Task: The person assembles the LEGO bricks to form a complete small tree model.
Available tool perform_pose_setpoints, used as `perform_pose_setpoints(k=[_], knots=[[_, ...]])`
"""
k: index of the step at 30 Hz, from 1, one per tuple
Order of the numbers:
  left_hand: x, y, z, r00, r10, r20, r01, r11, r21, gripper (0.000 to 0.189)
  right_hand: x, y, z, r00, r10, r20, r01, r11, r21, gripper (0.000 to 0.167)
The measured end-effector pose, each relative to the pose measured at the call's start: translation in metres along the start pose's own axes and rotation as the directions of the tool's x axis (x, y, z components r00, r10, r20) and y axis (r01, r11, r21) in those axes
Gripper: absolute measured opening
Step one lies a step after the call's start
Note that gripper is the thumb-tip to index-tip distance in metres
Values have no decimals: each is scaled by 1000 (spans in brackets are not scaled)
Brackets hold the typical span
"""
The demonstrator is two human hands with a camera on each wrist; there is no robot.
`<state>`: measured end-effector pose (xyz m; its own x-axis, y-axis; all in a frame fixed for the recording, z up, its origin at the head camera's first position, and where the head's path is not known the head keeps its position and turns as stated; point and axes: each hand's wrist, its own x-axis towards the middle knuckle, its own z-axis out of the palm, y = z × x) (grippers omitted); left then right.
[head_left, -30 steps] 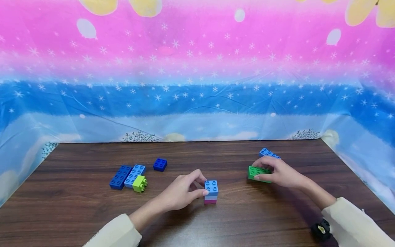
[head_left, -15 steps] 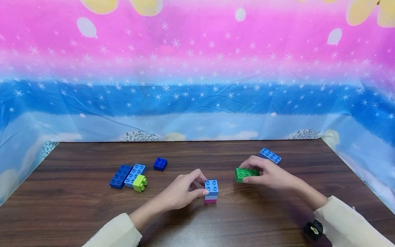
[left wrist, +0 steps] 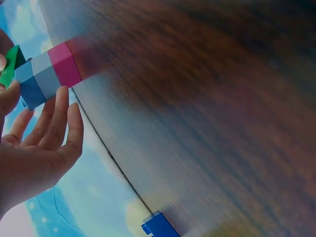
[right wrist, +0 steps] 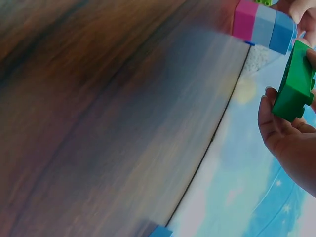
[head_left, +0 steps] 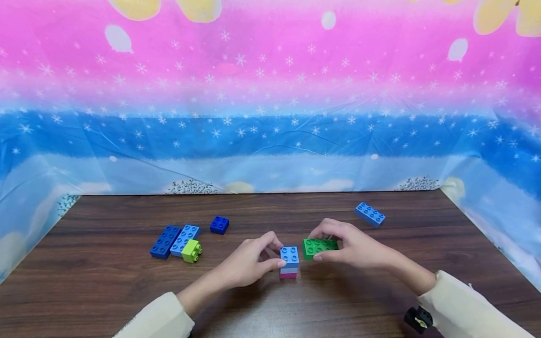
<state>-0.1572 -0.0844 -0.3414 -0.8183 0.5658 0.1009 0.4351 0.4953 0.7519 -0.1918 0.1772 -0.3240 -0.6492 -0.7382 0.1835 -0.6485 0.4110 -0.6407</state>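
Note:
A small tower of stacked toy building bricks (head_left: 289, 257) stands on the table, light blue on top, pale grey-blue in the middle, magenta at the bottom. My left hand (head_left: 249, 263) holds it from the left, thumb and fingers at the upper bricks; in the left wrist view the tower (left wrist: 48, 75) shows all three colours. To its right, my right hand (head_left: 352, 246) pinches a long green brick (head_left: 313, 249), studs up, thumb on the near side. The right wrist view has the green brick (right wrist: 295, 84) raised off the table, its end close to the tower's top brick.
Left on the table lie a dark blue brick (head_left: 165, 241), a light blue brick (head_left: 184, 238), a lime brick (head_left: 192, 251) and a small blue brick (head_left: 219, 225). Another light blue brick (head_left: 370, 214) lies back right. A printed cloth (head_left: 270, 117) hangs along the table's rear edge.
My right hand has carried the green brick leftward from beside the back-right light blue brick to near the tower. The left hand and the tower have stayed in place.

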Motion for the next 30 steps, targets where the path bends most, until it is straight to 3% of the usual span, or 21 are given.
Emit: perform_pose_setpoints(k=[30], knots=[[0, -1, 0, 1000, 16, 5, -16, 999, -30, 14, 14, -16, 11, 1000, -17, 18, 17, 1000, 0, 30]])
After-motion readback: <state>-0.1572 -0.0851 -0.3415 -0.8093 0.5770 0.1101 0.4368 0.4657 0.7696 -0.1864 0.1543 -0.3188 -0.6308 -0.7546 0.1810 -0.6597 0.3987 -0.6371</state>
